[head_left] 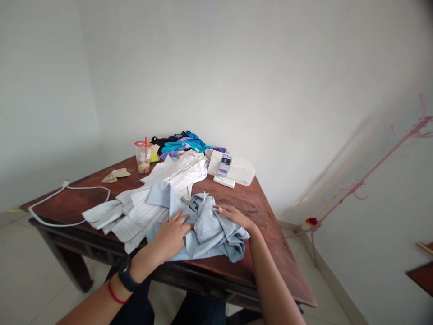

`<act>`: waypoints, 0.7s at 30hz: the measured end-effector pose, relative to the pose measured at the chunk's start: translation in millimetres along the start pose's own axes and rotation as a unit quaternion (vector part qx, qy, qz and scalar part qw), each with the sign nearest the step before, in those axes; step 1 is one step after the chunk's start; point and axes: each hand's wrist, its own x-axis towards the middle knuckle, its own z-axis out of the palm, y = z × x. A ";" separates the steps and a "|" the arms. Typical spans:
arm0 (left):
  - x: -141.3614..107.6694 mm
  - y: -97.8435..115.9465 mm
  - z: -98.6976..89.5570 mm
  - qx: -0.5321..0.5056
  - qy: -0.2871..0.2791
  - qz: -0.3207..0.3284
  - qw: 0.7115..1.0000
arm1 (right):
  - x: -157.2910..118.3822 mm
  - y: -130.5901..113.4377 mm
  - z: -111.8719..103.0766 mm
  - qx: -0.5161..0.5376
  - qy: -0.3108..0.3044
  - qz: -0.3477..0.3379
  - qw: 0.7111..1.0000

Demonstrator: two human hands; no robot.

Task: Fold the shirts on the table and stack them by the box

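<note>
A crumpled light blue shirt lies at the front edge of the wooden table. My left hand rests on its left part with the fingers spread over the cloth. On the upper right part of the shirt lies my right hand, palm down, fingers stretched out towards the left. Left of the shirt and partly under it, a pale striped garment stretches back across the table.
Behind sit a heap of blue, purple and black clothes, a plastic cup with a straw, a white box and a phone on a stand. A white cable lies left. A pink coat rack stands right.
</note>
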 end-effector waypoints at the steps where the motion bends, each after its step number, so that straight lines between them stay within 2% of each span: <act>1: 0.8 -2.1 -2.6 -0.008 0.001 0.003 1.000 | -9.2 -6.8 0.4 -0.013 0.012 -0.013 1.000; 4: 0.4 -7.2 -16.5 -0.048 0.017 -0.003 0.999 | -44.3 -25.5 6.5 -0.080 0.064 -0.035 0.994; 7: -1.5 -6.4 -39.0 -0.078 0.051 -0.027 0.995 | -77.5 -31.2 23.2 -0.214 0.118 -0.024 0.969; 11: -5.6 0.4 -68.8 -0.115 0.075 -0.036 0.990 | -95.6 -10.5 44.5 -0.308 0.223 0.019 0.925; 15: -13.5 3.4 -84.4 -0.119 0.109 0.000 0.987 | -97.7 9.1 41.5 -0.308 0.309 0.025 0.900; 18: -20.5 4.8 -94.1 -0.161 0.109 -0.003 0.981 | -105.1 3.6 30.2 -0.283 0.336 -0.003 0.898; 21: -26.6 5.3 -106.9 -0.210 0.117 -0.039 0.970 | -120.2 -10.3 20.8 -0.220 0.275 -0.047 0.935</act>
